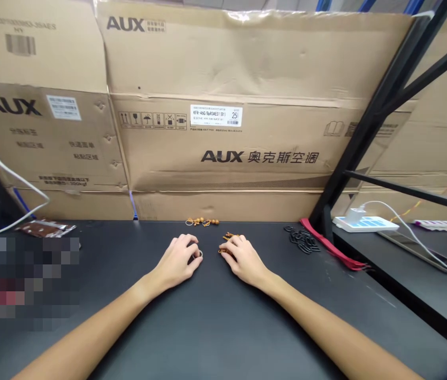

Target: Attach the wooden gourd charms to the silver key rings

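My left hand (176, 262) rests on the black tabletop (215, 322), its fingertips curled around a small pale ring (199, 254). My right hand (244, 258) lies close by, with its fingers over a tangle of amber-brown beads on cord (226, 246), partly hidden beneath them. Farther from me, at the table's back edge, lies a small cluster of amber beads and gold-coloured rings (202, 222). A few centimetres separate my hands.
A pile of black plastic rings (301, 240) and a red strap (330, 248) lie to the right. Flattened AUX cardboard cartons (223, 153) stand behind the table. A black metal shelf frame (370, 121), white power strip (366, 224) and brown packet (45, 228) are nearby.
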The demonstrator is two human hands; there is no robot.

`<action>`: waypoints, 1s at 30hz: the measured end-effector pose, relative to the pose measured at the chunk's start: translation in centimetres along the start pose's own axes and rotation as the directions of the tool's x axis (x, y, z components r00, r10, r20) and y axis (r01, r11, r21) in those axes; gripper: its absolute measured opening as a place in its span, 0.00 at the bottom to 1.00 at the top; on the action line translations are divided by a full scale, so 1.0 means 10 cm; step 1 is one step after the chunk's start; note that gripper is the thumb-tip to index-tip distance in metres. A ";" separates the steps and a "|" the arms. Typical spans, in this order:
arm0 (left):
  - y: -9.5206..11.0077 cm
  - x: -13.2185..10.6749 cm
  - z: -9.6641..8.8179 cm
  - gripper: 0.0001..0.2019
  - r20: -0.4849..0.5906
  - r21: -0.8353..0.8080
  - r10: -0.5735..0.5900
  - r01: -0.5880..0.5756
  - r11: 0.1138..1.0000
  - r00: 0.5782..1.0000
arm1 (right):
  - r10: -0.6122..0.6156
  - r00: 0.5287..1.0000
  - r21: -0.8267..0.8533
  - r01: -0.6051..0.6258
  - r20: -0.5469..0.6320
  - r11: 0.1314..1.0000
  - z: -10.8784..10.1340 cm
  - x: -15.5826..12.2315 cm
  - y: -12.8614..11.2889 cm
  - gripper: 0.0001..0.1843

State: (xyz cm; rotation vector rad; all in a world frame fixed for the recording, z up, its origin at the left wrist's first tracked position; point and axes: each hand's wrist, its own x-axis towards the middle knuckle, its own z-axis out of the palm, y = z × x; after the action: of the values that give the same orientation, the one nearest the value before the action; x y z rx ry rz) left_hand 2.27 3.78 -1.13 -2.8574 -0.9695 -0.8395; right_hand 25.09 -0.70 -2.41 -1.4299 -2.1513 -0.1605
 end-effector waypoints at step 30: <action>-0.15 0.46 0.29 0.10 0.099 0.292 0.024 -0.052 0.955 0.995 | -0.029 0.992 -0.085 0.018 -0.122 0.996 0.07 0.12 0.14 0.09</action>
State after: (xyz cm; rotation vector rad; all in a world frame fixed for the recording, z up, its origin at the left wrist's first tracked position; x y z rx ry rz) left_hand 5.90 8.09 -1.55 -2.6680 -0.9536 -0.5101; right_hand 25.70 1.16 -2.64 -1.4031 -2.0830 -0.3425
